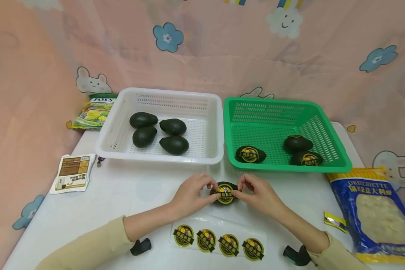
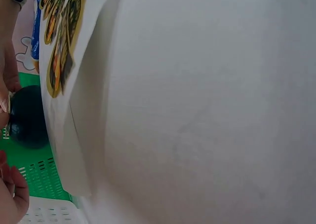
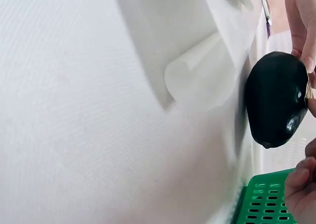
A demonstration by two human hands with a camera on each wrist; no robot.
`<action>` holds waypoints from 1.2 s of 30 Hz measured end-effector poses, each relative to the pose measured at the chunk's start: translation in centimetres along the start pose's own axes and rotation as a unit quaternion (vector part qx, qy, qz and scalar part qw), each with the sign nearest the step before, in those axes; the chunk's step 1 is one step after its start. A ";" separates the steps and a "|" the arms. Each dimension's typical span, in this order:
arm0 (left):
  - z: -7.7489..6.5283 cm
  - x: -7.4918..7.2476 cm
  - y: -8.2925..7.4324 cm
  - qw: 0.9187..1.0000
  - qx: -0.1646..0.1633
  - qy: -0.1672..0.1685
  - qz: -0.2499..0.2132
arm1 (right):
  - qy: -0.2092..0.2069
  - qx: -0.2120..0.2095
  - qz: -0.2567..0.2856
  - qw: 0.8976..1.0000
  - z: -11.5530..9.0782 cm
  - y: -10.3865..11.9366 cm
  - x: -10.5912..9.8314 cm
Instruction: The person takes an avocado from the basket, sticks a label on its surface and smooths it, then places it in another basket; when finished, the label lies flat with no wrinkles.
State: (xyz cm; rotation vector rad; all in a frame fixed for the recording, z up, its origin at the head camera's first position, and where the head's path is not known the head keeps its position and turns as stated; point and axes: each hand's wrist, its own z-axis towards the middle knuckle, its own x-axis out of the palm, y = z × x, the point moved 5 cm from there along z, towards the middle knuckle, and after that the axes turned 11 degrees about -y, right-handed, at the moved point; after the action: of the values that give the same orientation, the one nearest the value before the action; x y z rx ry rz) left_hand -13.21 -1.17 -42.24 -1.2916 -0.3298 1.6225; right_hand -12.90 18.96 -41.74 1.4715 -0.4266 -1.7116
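Observation:
A dark green avocado [image 1: 213,191] lies on the white table in front of the baskets. On its upper face is a round black-and-gold sticker [image 1: 225,190] with a banner and colourful fruit print. My left hand [image 1: 193,193] holds the sticker's left edge, thumb over it and fingers curled. Opposite, my right hand [image 1: 261,195] holds the right edge in a similar way. Beneath the hands a clear backing sheet [image 1: 219,222] carries several more such stickers [image 1: 206,240]. The avocado's smooth side [image 3: 276,100] shows in the right wrist view; the sticker is seen only edge-on there.
A white basket [image 1: 160,159] with several plain avocados stands back left. Beside it, a green basket [image 1: 290,167] holds three avocados, at least two with stickers showing. Snack bags [image 1: 96,111], a white-brown packet [image 1: 73,173], a pasta bag [image 1: 378,217] and a yellow packet [image 1: 335,221] lie around.

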 end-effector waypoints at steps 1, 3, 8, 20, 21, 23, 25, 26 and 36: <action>0.1 0.0 -0.2 1.000 0.027 -0.004 0.008 | -0.004 -0.020 0.007 1.000 0.1 0.1 0.0; 0.2 0.0 -0.5 0.998 0.063 -0.007 0.021 | 0.000 -0.052 0.025 0.998 0.3 0.2 0.1; 0.3 0.5 0.3 0.999 0.046 0.002 0.013 | 0.032 -0.093 0.052 0.994 0.5 -0.2 0.8; 1.3 1.7 0.2 0.992 0.066 0.107 0.018 | 0.006 0.280 0.223 0.934 -0.3 -2.3 -0.7; 1.5 1.8 0.1 0.990 0.068 0.125 0.026 | -0.008 0.312 0.257 0.915 -0.4 -2.5 -0.9; 1.8 2.2 0.0 0.985 0.072 0.155 0.037 | -0.033 0.356 0.318 0.878 -0.3 -2.6 -1.3; 1.9 2.4 -0.1 0.981 0.074 0.174 0.032 | -0.050 0.375 0.363 0.852 -0.1 -2.7 -1.5; 2.0 2.3 -0.4 0.981 0.075 0.178 0.022 | -0.055 0.381 0.380 0.841 0.0 -2.7 -1.5; 11.1 -1.8 -5.4 0.985 0.075 0.140 -0.073 | -0.080 0.398 0.406 0.819 -0.1 -3.2 -1.4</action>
State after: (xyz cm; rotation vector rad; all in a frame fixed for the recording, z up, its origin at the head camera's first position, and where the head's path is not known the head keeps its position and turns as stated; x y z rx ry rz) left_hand -19.95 3.79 -33.02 -1.3267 -0.1230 1.2974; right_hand -13.96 21.99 -43.07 1.3317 -1.7469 -0.9494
